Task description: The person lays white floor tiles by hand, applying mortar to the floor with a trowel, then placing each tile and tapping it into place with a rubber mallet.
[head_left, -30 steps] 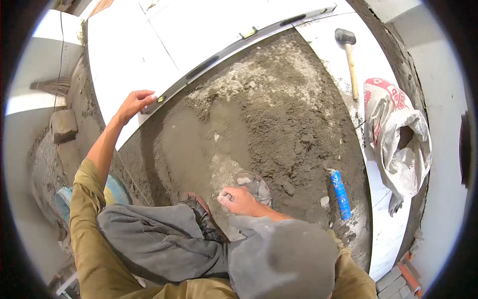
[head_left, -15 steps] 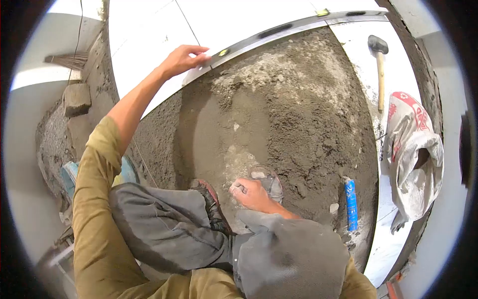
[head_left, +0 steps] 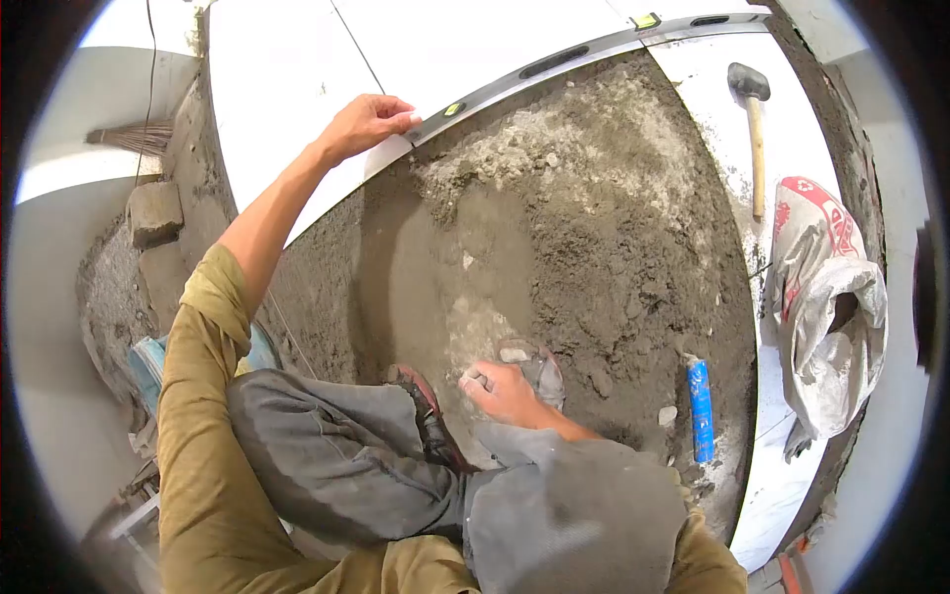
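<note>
A long spirit level point(head_left: 554, 65) lies along the front edge of the white tiles point(head_left: 287, 89), spanning to the tile strip on the right. My left hand point(head_left: 371, 127) pinches the level's left end, thumb and fingertips together. Below the level spreads grey, damp mortar point(head_left: 614, 257), partly smoothed on the left and crumbly on the right. My right hand point(head_left: 510, 394) is curled into a fist above the mortar bed, in front of my shoe point(head_left: 542, 371); nothing shows sticking out of it.
On the right tile strip lie a rubber mallet point(head_left: 754, 139) and a white sack point(head_left: 831, 307). A blue cylinder point(head_left: 701, 411) rests on the mortar near my right knee. At left are a block point(head_left: 154, 213), a straw brush point(head_left: 134, 137) and a light-blue container point(head_left: 148, 366).
The fingers of my left hand have closed together at the level's end. My right hand stays in its fist. The view has shifted slightly.
</note>
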The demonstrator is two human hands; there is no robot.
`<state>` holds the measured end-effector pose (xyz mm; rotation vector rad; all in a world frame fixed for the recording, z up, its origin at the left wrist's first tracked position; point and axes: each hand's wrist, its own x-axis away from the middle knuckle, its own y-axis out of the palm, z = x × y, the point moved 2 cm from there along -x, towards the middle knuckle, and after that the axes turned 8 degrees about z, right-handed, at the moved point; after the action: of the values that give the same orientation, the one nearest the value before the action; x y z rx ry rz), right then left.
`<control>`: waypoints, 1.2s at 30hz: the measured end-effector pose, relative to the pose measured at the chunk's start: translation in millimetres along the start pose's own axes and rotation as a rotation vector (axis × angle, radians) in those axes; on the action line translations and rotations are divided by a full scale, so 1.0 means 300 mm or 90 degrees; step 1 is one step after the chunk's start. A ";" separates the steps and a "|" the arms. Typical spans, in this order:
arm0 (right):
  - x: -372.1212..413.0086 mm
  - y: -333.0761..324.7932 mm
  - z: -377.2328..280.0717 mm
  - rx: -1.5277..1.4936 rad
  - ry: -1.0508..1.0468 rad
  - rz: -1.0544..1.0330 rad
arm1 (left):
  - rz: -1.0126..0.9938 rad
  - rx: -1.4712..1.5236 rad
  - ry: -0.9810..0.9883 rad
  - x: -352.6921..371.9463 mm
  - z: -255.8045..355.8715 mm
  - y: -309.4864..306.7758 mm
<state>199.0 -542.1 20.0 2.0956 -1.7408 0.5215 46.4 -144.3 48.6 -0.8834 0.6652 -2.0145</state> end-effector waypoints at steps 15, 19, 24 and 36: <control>-0.018 0.039 0.095 -0.063 -0.061 0.034 | 0.010 0.098 0.004 0.024 0.016 0.011; -0.024 0.042 0.111 -0.009 0.028 -0.040 | 0.026 0.093 -0.003 0.001 -0.055 0.030; -0.020 0.025 0.083 -0.016 0.048 -0.050 | 0.041 0.098 0.005 0.017 -0.044 0.033; -0.021 -0.001 0.059 -0.036 0.021 -0.106 | 0.017 0.169 -0.037 0.016 -0.067 0.037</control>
<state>199.0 -545.6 1.5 2.1556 -1.5279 0.4498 34.0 -151.4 30.1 -0.7668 0.3637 -1.9887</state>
